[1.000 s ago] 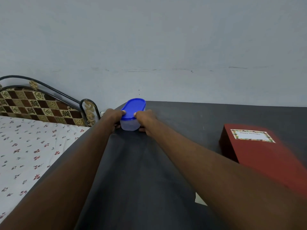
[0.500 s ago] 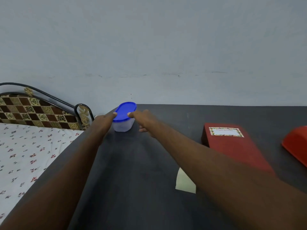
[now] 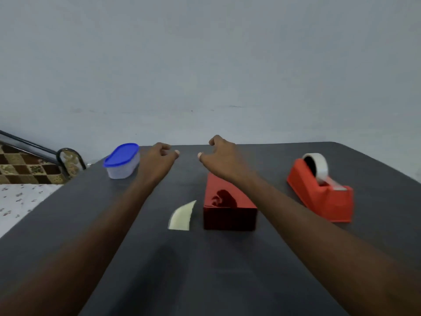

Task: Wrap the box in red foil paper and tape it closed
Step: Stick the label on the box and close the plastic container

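Red-wrapped box (image 3: 229, 205) lies under right hand (image 3: 219, 159); both hands' grips loose, left hand (image 3: 157, 161) empty.

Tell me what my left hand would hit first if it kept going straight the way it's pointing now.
Probably nothing on the table. The left hand points toward the far edge of the dark table; the blue-lidded container sits off to its left. Beyond is only the wall, though depth is unclear.

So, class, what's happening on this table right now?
A person reaches both arms over a dark table. The left hand and right hand hover loosely curled, holding nothing. A red foil-wrapped box lies under the right forearm, a tape dispenser to its right, a blue-lidded container left.
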A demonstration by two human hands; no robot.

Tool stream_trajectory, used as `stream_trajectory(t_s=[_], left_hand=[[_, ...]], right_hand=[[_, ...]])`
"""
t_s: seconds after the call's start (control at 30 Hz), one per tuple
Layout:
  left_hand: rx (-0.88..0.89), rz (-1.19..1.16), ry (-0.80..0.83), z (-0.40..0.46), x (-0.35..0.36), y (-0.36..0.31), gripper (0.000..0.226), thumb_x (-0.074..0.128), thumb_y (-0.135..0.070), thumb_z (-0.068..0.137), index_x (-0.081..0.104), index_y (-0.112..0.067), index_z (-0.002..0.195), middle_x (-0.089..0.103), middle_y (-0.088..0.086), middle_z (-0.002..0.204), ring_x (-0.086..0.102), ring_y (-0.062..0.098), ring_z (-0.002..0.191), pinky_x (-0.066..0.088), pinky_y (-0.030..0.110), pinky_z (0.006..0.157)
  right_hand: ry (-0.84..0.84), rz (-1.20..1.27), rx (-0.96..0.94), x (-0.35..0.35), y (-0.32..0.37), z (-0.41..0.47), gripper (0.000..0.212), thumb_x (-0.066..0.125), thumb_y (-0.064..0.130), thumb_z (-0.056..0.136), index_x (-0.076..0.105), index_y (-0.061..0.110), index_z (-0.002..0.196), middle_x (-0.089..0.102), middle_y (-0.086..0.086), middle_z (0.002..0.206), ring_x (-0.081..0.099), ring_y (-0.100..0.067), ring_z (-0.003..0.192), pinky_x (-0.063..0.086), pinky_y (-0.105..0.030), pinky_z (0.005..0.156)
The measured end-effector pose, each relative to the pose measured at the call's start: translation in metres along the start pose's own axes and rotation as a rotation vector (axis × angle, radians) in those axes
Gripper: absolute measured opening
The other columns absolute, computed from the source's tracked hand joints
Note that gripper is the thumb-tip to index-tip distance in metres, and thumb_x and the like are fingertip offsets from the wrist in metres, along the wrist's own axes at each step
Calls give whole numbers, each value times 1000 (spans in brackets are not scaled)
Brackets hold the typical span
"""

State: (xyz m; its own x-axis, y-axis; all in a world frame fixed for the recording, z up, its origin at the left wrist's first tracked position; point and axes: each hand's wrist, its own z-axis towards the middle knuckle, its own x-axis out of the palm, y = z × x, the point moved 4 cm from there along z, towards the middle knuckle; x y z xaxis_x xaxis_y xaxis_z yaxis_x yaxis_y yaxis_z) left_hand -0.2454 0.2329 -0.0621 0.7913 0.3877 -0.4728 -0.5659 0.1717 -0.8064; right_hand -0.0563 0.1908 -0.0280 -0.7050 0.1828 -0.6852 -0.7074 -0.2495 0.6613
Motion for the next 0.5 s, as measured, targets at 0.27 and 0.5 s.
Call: stream_trajectory(t_s=[0.27,0.5], left_hand=[[116,-155,382,-45,159,-115,30,64,-41,90,65,-14,105,65,-2,99,61,13,88,49,31,74],[-179,-320,723,-88,260,-161,37,56,-40,98,60,-5,110,55,9,90,58,20,80,57,36,79]], right_hand=[[-351,-298,124,-115,-107,-65,42,60,31,90,52,6,123,63,-15,119,55,-34,113,47,-42,93],[-449,-289,384,-144,-201,-114,85,75,43,79,36,8,145,48,-15,142,45,-35,130,41,-44,102]])
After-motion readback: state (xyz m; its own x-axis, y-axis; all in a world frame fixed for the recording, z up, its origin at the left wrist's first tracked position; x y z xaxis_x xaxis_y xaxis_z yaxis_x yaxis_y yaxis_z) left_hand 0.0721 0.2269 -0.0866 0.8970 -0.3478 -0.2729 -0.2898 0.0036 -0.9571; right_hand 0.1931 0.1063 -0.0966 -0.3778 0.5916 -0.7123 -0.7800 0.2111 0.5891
